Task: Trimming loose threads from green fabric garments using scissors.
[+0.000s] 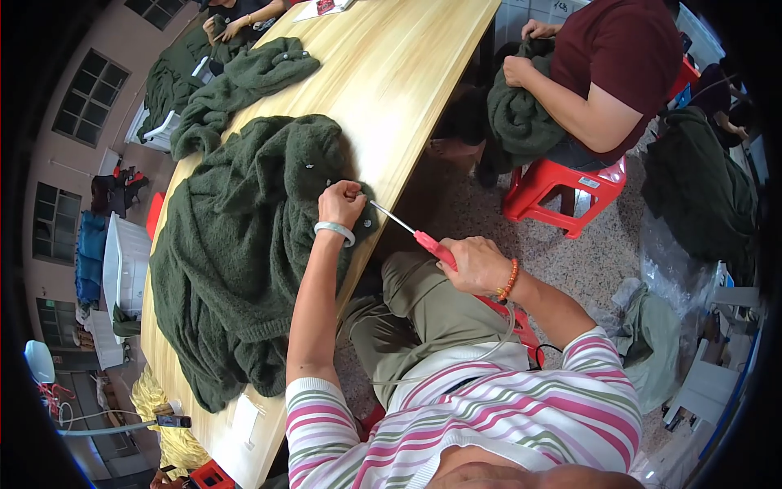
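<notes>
A dark green fuzzy knitted garment (236, 220) lies heaped on the wooden table, with several small shiny buttons along its right edge. My left hand (340, 204) is closed in a pinch on that edge, close to a button (367, 223). In my right hand (479, 266) is a red-handled tool (435, 248) with a thin straight metal shaft. The shaft points up and left, and its tip meets the garment edge beside my left fingertips. Exactly what the tip touches is too small to make out.
Another green knit (244, 85) lies farther up the wooden table (391, 90). At right, a co-worker on a red stool (562, 196) handles a similar knit (521, 110); another person's hands (228, 31) work at far left. A pale tube (497, 346) loops below my right wrist.
</notes>
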The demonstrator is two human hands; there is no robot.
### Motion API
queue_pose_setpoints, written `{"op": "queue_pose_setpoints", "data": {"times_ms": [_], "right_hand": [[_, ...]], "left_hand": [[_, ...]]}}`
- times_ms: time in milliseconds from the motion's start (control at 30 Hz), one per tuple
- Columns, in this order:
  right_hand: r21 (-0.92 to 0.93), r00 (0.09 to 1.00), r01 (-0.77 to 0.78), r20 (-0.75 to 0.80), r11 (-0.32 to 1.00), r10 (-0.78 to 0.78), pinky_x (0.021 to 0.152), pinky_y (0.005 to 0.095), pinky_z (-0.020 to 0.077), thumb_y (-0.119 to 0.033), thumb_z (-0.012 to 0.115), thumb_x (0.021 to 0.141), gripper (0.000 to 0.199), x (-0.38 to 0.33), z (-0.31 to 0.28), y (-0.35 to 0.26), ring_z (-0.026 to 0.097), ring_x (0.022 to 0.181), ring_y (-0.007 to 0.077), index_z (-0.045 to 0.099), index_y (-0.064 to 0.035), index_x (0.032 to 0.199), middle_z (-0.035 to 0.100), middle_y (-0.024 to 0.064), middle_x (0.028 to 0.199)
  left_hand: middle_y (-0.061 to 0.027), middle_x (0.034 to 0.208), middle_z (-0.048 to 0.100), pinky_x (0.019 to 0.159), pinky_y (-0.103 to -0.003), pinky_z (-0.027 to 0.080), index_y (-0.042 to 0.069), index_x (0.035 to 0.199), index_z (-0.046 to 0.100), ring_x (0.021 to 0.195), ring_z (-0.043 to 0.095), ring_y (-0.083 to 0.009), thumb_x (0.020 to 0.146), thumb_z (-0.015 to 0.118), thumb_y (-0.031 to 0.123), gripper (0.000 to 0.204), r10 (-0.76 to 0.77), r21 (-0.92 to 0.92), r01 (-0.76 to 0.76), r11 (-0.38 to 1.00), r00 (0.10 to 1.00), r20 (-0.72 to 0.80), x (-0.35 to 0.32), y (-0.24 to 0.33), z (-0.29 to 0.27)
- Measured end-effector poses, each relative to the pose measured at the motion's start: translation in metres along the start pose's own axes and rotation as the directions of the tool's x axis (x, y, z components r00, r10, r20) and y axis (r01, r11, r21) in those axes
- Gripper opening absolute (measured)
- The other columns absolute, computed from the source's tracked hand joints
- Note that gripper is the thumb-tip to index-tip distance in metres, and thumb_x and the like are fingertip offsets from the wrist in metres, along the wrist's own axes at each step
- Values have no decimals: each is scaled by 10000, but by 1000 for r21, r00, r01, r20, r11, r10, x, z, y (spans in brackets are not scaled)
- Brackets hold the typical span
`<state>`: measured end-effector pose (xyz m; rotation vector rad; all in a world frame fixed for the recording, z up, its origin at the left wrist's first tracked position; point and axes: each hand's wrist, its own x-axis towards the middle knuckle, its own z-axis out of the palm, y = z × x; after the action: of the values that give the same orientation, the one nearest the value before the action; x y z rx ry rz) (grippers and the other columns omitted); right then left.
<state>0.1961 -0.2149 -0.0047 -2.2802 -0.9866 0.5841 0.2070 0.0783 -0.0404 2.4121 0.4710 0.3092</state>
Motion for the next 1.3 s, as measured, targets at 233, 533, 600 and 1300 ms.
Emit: {"op": "queue_pose_setpoints", "data": {"times_ms": [233, 533, 600, 1300], "right_hand": [[-17, 1000, -21, 14, 1000, 21, 759, 503, 494, -235, 563, 842, 243, -3, -2, 1, 638, 824, 410, 580, -30, 971, 654, 224, 819], [3, 999, 4, 34, 1000, -4, 771, 501, 491, -234, 561, 845, 242, 0, 0, 0, 633, 840, 411, 582, -27, 968, 656, 220, 839], [1, 998, 7, 57, 1000, -7, 768, 501, 492, -231, 560, 845, 242, 2, -1, 0, 632, 837, 414, 580, -26, 972, 655, 223, 836], [223, 990, 54, -141, 973, -23, 759, 529, 469, -232, 569, 843, 281, -22, 7, 38, 593, 808, 474, 539, 6, 990, 617, 282, 784]], "left_hand": [[-68, 670, 649, 614, -280, 498, 13, 775, 662, 614, 618, -137, 707, 685, 112, 122, -8, 119, 5, 993, 1000, 26, 4, 6, -1], [-18, 670, 614, 565, -217, 482, -12, 800, 639, 596, 580, -82, 788, 688, 52, 82, -81, -504, 185, 844, 972, 222, 7, -24, -9], [-19, 677, 618, 569, -219, 486, -14, 807, 642, 597, 582, -79, 796, 690, 66, 94, -89, -505, 183, 843, 975, 203, 5, -24, -9], [-120, 938, 573, 775, -399, 450, 45, 927, 631, 907, 542, -315, 715, 714, 71, 229, 412, 222, -377, 899, 899, -145, -80, 13, 6]]}}
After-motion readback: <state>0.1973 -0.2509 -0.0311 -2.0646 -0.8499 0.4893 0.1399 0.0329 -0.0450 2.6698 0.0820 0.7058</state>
